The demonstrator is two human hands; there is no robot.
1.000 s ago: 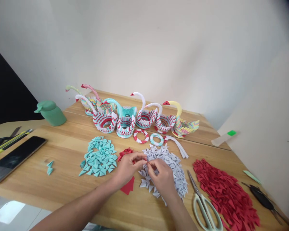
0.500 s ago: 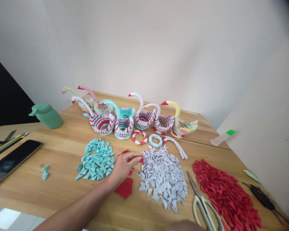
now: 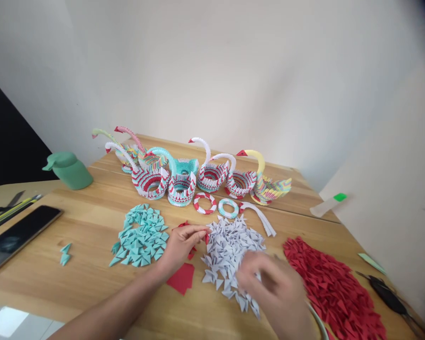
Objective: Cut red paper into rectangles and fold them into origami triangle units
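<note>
The left hand (image 3: 179,246) is in a narrow pinch grip: thumb and fingertips close on a small red paper piece (image 3: 207,238), held just above the left edge of the pale lilac pile (image 3: 233,243). The right hand (image 3: 276,290) is blurred, positioned over the lower right part of that pile, well apart from the left hand. Its fingers are curled; whether they hold anything cannot be determined.

Layout of the wooden table (image 3: 102,269): the turquoise pile (image 3: 145,241) of folded pieces lies left of the left hand, with two turquoise pieces (image 3: 65,259) set apart from it. Red paper sheets (image 3: 182,278) lie flat beneath the left wrist area. The large red pile (image 3: 335,288) is to the right of the right hand. The scissors (image 3: 318,321) are mostly hidden by the right hand; part of one handle shows.

Behind the lilac pile, a red-and-white ring (image 3: 196,203), a turquoise-and-white ring (image 3: 220,208) and a loose white neck (image 3: 260,215) with a red tip lie in line. Paper swans (image 3: 150,178) stand upright behind these. At the left side are a phone (image 3: 21,241) and a green container (image 3: 73,174).
</note>
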